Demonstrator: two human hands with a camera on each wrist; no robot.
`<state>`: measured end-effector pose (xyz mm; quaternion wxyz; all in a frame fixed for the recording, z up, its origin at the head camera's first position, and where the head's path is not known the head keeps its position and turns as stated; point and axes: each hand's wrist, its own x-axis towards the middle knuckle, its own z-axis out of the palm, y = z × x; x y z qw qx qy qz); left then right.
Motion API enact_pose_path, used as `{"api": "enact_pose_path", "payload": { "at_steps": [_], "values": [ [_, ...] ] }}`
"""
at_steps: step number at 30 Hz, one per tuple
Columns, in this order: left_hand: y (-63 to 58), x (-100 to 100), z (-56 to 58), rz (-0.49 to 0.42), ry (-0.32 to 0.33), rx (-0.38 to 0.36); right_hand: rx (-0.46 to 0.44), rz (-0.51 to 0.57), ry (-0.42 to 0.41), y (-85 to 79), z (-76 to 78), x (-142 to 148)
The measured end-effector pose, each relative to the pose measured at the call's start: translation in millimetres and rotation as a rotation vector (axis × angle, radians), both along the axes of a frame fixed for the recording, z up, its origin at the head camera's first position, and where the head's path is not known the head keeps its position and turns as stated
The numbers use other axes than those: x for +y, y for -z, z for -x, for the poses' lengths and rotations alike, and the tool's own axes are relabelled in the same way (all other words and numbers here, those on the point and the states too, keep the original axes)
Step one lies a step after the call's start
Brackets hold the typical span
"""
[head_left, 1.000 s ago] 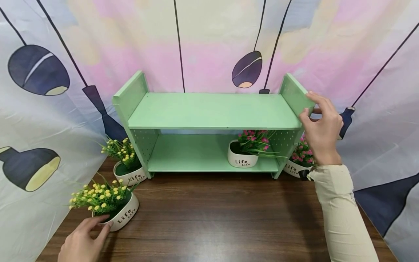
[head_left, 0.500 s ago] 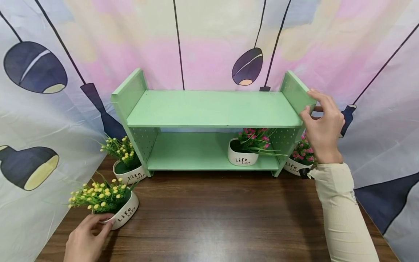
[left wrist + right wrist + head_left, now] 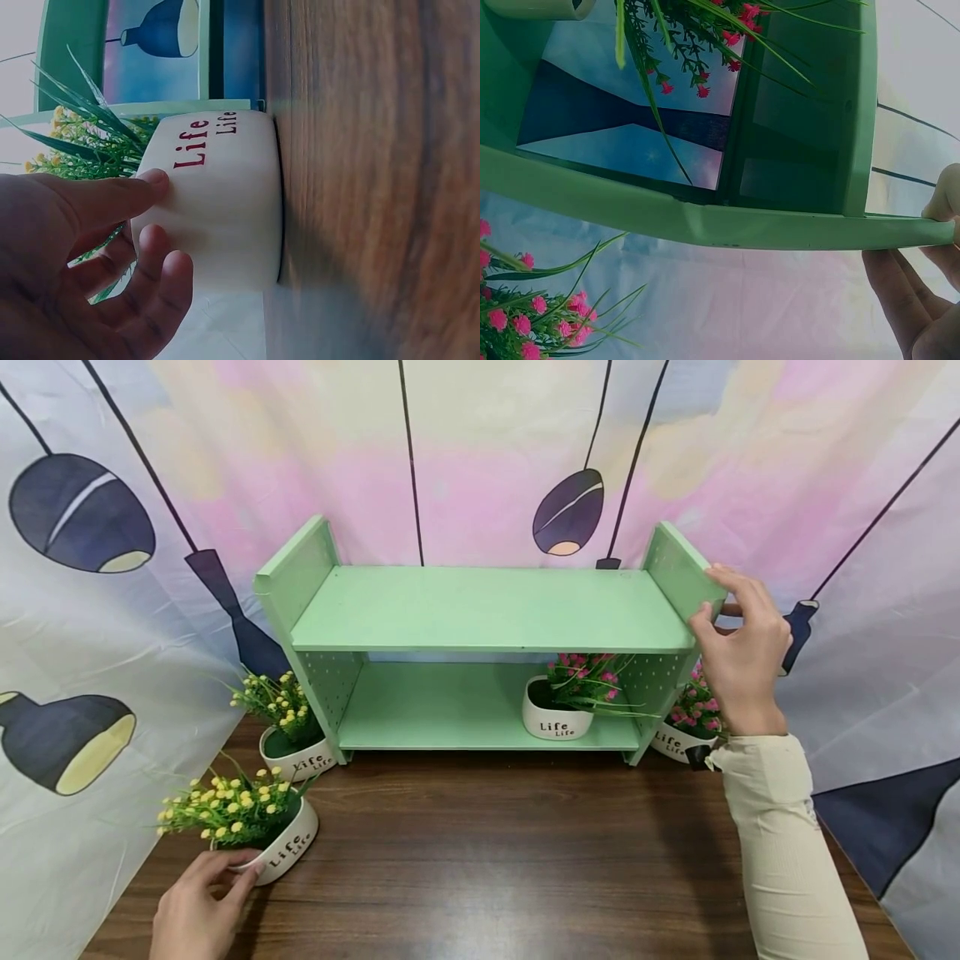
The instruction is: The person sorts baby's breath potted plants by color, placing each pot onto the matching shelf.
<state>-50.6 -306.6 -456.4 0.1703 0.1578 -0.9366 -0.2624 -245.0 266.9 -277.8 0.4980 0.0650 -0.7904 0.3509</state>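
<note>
My left hand (image 3: 197, 902) pinches the near rim of a white oval flowerpot (image 3: 294, 847) lettered "Life", which holds yellow artificial flowers. In the left wrist view the thumb lies against the wall of this flowerpot (image 3: 225, 202), whose base sits at the wood surface. At the upper right, my right hand (image 3: 742, 652) grips the front edge of the side panel of a green two-tier shelf (image 3: 487, 610). The right wrist view shows thumb and fingers on either side of that panel (image 3: 780, 229). A pot of pink flowers (image 3: 557, 722) stands on the lower tier, towards the right.
A second pot of yellow flowers (image 3: 300, 764) stands beside the shelf's left panel. Another pot of pink flowers (image 3: 671, 742) is outside the right panel, partly behind my wrist. Under everything is a brown wooden table (image 3: 465, 852). A printed curtain (image 3: 480, 468) hangs close behind.
The left hand has shifted slightly right and closer in on the pot's rim, while the pot stays in place. The right hand keeps its hold on the panel. The head view tilts slightly.
</note>
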Motion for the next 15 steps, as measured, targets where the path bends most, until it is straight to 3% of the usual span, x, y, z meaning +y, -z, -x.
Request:
{"api": "enact_pose_path", "payload": {
  "at_steps": [5, 15],
  "values": [
    [-0.1, 2, -1.4, -0.001, 0.0, 0.018, -0.006, 0.008, -0.006, -0.5, -1.9, -1],
    [3.0, 11, -3.0, 0.004, 0.024, 0.139, -0.007, 0.0, -0.013, 0.2, -2.2, 0]
  ]
}}
